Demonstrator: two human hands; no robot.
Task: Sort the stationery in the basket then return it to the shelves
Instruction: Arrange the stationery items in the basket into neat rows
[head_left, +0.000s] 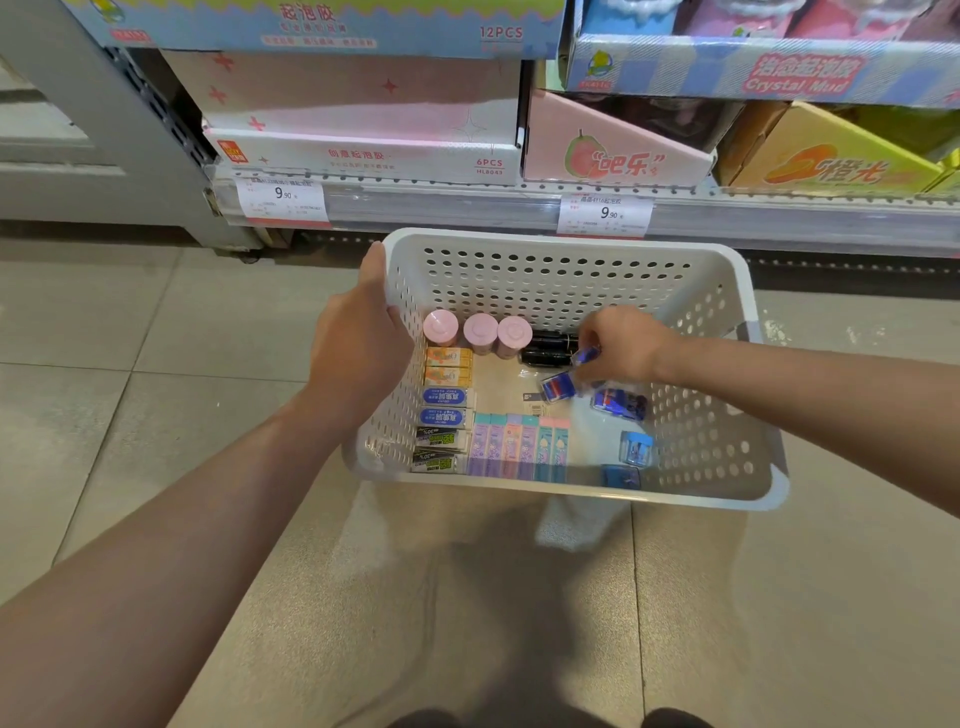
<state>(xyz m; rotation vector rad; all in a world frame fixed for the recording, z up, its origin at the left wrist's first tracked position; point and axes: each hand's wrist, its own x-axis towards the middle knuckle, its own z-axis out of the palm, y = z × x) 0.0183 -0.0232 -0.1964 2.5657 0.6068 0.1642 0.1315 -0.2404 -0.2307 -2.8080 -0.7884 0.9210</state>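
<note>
A white perforated basket (696, 499) stands on the floor below the shelf. My left hand (358, 338) lies against its left rim, thumb over the edge. Inside the basket, my right hand (621, 343) pinches a small blue can-shaped item (587, 357). Two similar blue items (558, 387) (618, 402) lie just below it. Three pink round tubs (480, 330) line the far wall, with black tubes (548, 348) beside them. Boxed erasers (444, 410) are stacked along the left wall, next to a row of pastel boxes (514, 447). Two blue sharpeners (636, 447) lie front right.
The lowest shelf (467, 205) runs just behind the basket, with two 9.90 price tags. It carries pink and orange display cartons (613, 150), with blue boxes above. A grey shelf upright (104, 130) stands at left. Beige floor tiles (156, 415) surround the basket.
</note>
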